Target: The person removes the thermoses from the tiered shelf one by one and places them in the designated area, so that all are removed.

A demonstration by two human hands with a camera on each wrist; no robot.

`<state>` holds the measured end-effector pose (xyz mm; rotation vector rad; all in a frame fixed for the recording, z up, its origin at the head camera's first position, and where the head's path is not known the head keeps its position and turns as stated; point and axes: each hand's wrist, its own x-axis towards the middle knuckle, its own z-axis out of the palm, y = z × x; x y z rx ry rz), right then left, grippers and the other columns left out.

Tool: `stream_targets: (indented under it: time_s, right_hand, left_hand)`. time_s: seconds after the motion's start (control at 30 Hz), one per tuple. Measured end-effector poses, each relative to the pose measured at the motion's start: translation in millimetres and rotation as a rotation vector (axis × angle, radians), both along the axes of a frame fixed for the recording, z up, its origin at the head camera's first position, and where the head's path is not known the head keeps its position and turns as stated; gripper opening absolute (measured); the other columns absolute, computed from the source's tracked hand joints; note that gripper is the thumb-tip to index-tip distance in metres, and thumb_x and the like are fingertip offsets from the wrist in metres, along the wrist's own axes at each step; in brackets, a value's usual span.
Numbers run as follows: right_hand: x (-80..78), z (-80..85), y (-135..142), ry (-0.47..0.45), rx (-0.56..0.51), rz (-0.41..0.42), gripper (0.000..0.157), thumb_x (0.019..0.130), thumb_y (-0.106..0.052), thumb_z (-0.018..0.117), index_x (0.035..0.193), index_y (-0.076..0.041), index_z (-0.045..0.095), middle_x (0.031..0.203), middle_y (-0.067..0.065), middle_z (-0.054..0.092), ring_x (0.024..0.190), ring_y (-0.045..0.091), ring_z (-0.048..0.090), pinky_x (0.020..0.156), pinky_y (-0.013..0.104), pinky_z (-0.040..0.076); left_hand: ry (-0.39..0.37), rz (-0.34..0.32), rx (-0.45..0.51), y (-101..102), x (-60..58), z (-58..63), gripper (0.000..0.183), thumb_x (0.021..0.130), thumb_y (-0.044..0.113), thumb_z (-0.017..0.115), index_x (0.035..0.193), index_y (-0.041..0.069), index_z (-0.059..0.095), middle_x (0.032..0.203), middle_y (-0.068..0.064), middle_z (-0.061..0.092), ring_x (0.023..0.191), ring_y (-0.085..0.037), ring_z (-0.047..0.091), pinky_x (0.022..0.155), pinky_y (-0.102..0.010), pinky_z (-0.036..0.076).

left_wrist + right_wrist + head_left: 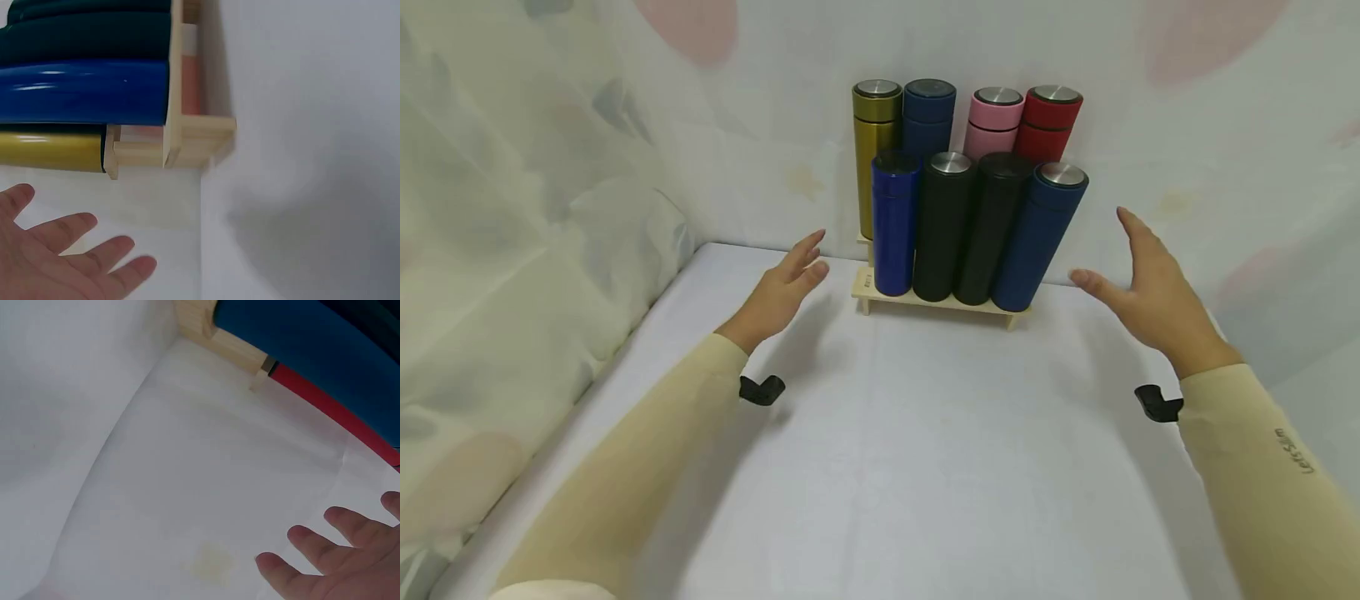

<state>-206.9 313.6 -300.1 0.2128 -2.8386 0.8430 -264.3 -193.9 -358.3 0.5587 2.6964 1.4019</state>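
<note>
A two-tier wooden rack (940,304) holds thermos bottles in two rows. In front stand a glossy blue bottle (895,225), two black bottles (942,233) and a dark blue bottle (1037,242). Behind them rise a gold bottle (867,167), another dark blue bottle (928,125), a pink bottle (994,129) and a red bottle (1047,129). My left hand (778,292) is held out to the left of the rack, fingers extended, touching nothing. On the rack's other side my right hand (1161,287) is likewise raised, fingers spread and thumb apart, holding nothing.
A white cloth-covered table (940,467) lies under both arms. Patterned fabric (535,208) hangs on the left, and a similar backdrop (775,100) stands right behind the rack. Black wrist mounts (762,390) sit at both wrists.
</note>
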Motion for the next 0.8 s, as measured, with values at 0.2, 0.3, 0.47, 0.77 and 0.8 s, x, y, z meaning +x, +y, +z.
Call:
stream_targets:
  time_s: [0.2, 0.3, 0.47, 0.77, 0.8]
  right_hand:
    - [-3.5, -6.0, -6, 0.086, -0.246, 0.009, 0.093, 0.108, -0.051, 0.062, 0.177, -0.022, 0.008, 0.179, 0.015, 0.018, 0.16, 0.047, 0.022, 0.124, 0.076, 0.017]
    - [-6.2, -8.5, -10, 0.105, -0.383, 0.025, 0.086, 0.109, -0.048, 0.059, 0.176, -0.027, 0.011, 0.177, 0.012, 0.023, 0.159, 0.042, 0.026, 0.123, 0.076, 0.02]
    - [-11.7, -13.3, -16, 0.133, -0.603, 0.055, 0.078, 0.109, -0.04, 0.057, 0.174, -0.027, 0.017, 0.172, 0.011, 0.03, 0.156, 0.037, 0.033, 0.128, 0.059, 0.025]
    - [-17.1, -28.1, -26, 0.176, -0.915, 0.089, 0.073, 0.106, -0.036, 0.065, 0.169, -0.025, 0.03, 0.164, 0.018, 0.037, 0.149, 0.039, 0.04, 0.129, 0.051, 0.026]
    - [-17.9, -29.8, -28, 0.18, -0.929, 0.09, 0.073, 0.106, -0.036, 0.065, 0.169, -0.025, 0.031, 0.164, 0.018, 0.038, 0.149, 0.04, 0.04, 0.129, 0.052, 0.026]
  left_hand:
    - [-0.063, 0.001, 0.289, 6, -10.4, -16.9, 0.096, 0.098, 0.09, 0.035, 0.175, 0.034, 0.024, 0.17, -0.014, 0.039, 0.15, -0.044, 0.043, 0.118, -0.068, 0.039]
    - [-0.084, 0.018, 0.395, 9, -14.4, -26.7, 0.108, 0.091, 0.096, 0.036, 0.175, 0.029, 0.025, 0.169, -0.017, 0.041, 0.147, -0.046, 0.045, 0.116, -0.068, 0.041]
    - [-0.106, 0.034, 0.51, 20, -21.3, -42.5, 0.106, 0.095, 0.092, 0.038, 0.174, 0.023, 0.028, 0.166, -0.023, 0.042, 0.146, -0.052, 0.044, 0.114, -0.071, 0.042]
    - [-0.16, 0.057, 0.607, 43, -33.1, -62.0, 0.093, 0.106, 0.08, 0.037, 0.174, 0.016, 0.028, 0.166, -0.03, 0.039, 0.144, -0.053, 0.045, 0.114, -0.073, 0.04]
    - [-0.166, 0.064, 0.617, 45, -34.6, -64.0, 0.092, 0.107, 0.078, 0.037, 0.174, 0.016, 0.027, 0.166, -0.03, 0.039, 0.144, -0.052, 0.046, 0.114, -0.073, 0.041]
